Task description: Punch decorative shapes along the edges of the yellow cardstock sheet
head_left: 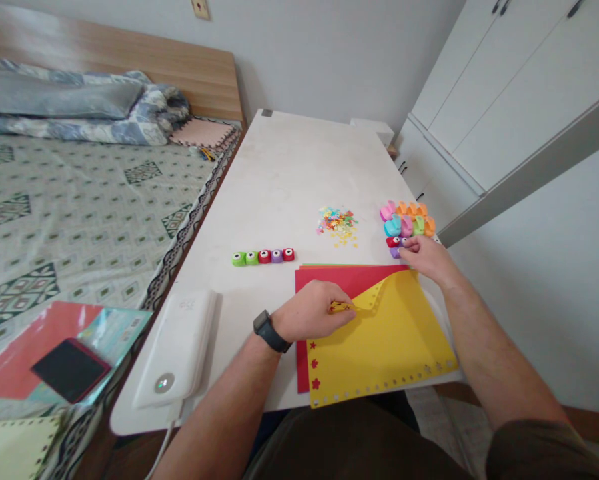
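Observation:
A yellow paper sheet (404,340) with punched holes and red star cut-outs along its edges lies on a red sheet (349,280), and a thin green edge (349,265) shows beneath. My left hand (307,312) pinches the sheet's curled-up edge. My right hand (427,259) reaches over the sheet's far corner, its fingers on a small purple craft punch (394,252) within a cluster of colourful punches (404,223). Several more punches (264,257) stand in a row left of the paper. Coloured paper cut-outs (337,225) lie in a small heap.
The long white table (279,187) holds a white power bank (174,347) with a cable at its near left. A patterned bed (79,200) runs along the left, with a phone (69,370) on papers. White wardrobe doors (504,87) stand to the right.

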### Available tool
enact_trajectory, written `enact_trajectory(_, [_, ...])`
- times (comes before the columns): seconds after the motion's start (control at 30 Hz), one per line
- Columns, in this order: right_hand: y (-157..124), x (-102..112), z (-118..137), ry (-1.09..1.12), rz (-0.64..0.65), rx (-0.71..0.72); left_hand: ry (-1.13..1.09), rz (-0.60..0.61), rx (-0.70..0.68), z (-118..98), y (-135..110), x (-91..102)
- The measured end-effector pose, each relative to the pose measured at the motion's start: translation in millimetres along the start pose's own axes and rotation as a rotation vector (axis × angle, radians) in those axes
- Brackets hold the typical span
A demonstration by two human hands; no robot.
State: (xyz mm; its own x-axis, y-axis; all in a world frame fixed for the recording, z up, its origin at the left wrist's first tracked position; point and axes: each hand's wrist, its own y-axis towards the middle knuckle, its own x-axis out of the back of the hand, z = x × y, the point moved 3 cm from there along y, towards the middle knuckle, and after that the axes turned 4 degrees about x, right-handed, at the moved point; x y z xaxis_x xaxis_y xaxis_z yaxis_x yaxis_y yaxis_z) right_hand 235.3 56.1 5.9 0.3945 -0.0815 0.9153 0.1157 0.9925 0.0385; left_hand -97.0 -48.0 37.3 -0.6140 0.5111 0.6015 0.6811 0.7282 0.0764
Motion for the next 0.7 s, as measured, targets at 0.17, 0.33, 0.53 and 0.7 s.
enact_trajectory(0.17, [-3, -1, 8, -0.108, 0.041, 0.006, 0.01, 0.002, 0.002, 0, 0, 0.1])
enact_trajectory(0.33, [-5, -2, 10, -0.123, 0.034, 0.009, 0.011, 0.004, 0.002, -1, 0, 0.3])
enact_trajectory(0.53, [-14, 11, 31, -0.128, -0.073, 0.061, 0.013, -0.009, -0.008, -1, -1, 0.2])
enact_trajectory(0.7, [-21, 14, 106, 0.085, -0.038, 0.315, 0.012, -0.01, -0.009, 2, -1, -1.8])
